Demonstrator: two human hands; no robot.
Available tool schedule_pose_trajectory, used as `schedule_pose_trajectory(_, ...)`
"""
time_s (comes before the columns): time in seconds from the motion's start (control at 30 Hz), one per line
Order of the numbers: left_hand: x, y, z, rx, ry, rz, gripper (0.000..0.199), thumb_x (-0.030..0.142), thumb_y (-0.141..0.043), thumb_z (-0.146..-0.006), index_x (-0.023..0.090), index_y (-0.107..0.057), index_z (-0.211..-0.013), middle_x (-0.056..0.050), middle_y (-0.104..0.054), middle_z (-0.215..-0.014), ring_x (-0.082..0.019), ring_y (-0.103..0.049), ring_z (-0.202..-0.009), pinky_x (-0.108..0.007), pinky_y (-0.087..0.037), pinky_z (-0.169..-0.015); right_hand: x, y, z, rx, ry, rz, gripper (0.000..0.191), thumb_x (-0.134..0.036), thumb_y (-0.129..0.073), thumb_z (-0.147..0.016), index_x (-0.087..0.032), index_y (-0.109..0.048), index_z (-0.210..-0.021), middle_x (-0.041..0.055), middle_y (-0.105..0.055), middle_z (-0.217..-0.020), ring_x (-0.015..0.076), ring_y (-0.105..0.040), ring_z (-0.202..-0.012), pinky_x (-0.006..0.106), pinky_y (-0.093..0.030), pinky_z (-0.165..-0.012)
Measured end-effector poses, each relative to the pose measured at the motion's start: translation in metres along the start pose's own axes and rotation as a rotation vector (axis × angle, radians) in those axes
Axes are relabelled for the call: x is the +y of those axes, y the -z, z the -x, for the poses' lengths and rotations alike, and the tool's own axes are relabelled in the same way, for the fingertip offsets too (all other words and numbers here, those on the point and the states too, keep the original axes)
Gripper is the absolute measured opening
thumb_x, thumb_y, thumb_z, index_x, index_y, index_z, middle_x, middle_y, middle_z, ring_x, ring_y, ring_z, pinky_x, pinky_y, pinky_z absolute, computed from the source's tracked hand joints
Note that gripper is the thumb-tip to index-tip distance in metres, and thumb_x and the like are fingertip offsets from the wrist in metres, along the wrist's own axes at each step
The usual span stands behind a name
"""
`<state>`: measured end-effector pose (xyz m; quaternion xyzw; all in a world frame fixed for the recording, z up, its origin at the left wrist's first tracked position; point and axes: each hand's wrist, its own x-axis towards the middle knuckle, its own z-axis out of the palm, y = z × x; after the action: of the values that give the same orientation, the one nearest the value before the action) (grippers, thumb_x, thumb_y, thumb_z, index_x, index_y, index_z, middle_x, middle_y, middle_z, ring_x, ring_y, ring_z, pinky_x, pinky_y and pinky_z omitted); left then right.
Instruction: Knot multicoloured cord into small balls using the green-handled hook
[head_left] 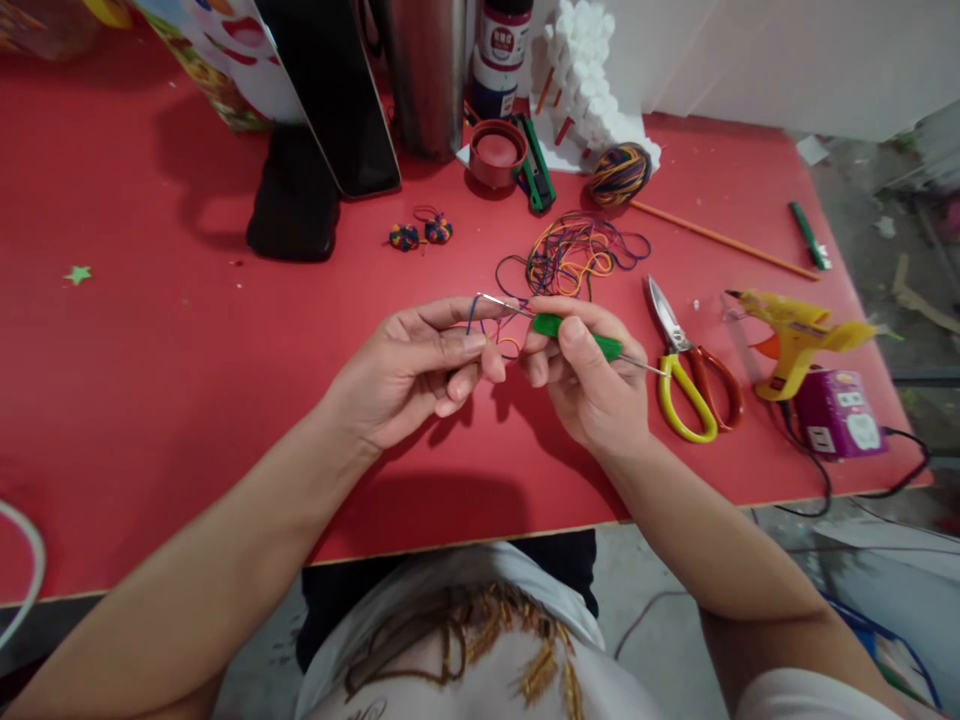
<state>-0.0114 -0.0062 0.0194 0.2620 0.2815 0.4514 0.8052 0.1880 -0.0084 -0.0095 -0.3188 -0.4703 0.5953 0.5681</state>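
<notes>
From my end: left hand point(397, 375) partly closed, thumb and index finger pinching thin thread point(470, 315), other fingers loosely curled, probably to keep the strand taut and steady. Right hand point(600, 380) is wrapped fairly snug round the green-handled hook point(546, 324), thumb pressed on top of the grip; I'd say that's for fine control of the tip. The tip points left and meets the thread by the left fingertips. Exact loops too small for me to tell.

Both hands are held together above the tabletop point(150, 380), between its near edge and the loose thread pile point(574, 258). I read the pile as lying just beyond the hands so strands can feed without tugging. Yarn ball point(620, 175) is behind it toward the far edge, beside one end of an orange stick point(724, 238). Two small beaded-looking balls point(438, 229) sit left of the pile, likely set aside out of the way.

Scissors point(675, 342) lie right of the right hand, handles toward the near edge, handy to grab. Glue gun point(799, 335) is near the right edge, beside a purple box point(840, 412) by the near right corner, presumably to keep its cord off the thread.
</notes>
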Motion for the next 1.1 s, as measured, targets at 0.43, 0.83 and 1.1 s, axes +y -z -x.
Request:
schedule_pose_trajectory(0.43,0.001,0.001,0.004,-0.086,-0.049,-0.061,0.030,0.012,-0.083,-0.089,0.011,-0.086,-0.119,-0.009,-0.078,-0.072,-0.008,-0.059,-0.045,-0.013,-0.049,-0.042,0.001,0.017,-0.007,-0.216,0.080,-0.046,0.017,-0.025,-0.083,-0.092,-0.025,-0.089,-0.107,0.0027,-0.070,-0.091,0.0106,-0.062,-0.063,0.029,-0.054,-0.061)
schedule_pose_trajectory(0.83,0.003,-0.001,0.004,-0.080,-0.027,-0.092,0.034,0.012,-0.084,-0.086,0.014,-0.086,-0.120,-0.008,-0.075,-0.067,-0.006,-0.053,-0.044,-0.012,-0.042,-0.043,-0.008,0.018,-0.004,-0.216,0.071,0.057,0.022,-0.027,-0.078,-0.096,-0.024,-0.088,-0.115,0.0042,-0.071,-0.089,0.0133,-0.064,-0.067,0.028,-0.054,-0.060)
schedule_pose_trajectory(1.1,-0.001,0.003,0.004,-0.184,0.020,-0.093,0.033,0.013,-0.081,-0.091,0.014,-0.085,-0.124,-0.007,-0.076,-0.068,-0.006,-0.055,-0.044,-0.012,-0.040,-0.042,-0.019,0.015,-0.010,-0.188,-0.009,-0.086,0.015,-0.024,-0.079,-0.087,-0.015,-0.090,-0.091,0.0029,-0.069,-0.067,0.0090,-0.053,-0.047,0.021,-0.041,-0.037)
